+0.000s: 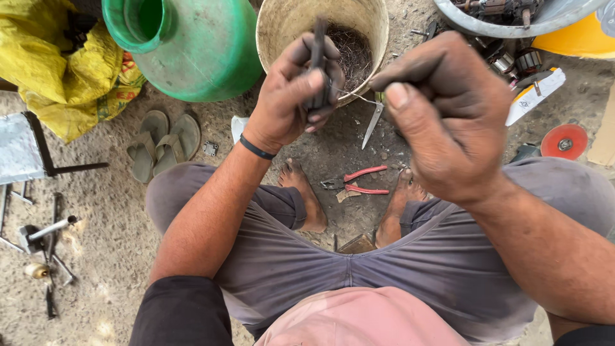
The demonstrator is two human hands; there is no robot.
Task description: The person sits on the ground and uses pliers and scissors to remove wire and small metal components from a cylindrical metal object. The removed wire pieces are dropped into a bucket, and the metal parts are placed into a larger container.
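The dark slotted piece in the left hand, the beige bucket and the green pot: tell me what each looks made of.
Dark slotted piece: probably metal, dull and grimy, with thin wire trailing from it. Beige round bucket: likely plastic, with a matte, stained wall. Green round pot: plastic by its look, smooth with a soft sheen.

Grey trousers [397, 256], pink shirt [362, 320], black wristband [256, 148]

Dark metal part [318, 64]: slim, blackened, elongated piece, held upright over the rim of a bucket, its top end poking up free. Thin wire [356, 97]: pale single strand, ran sideways from the part's lower end, stretched nearly level.
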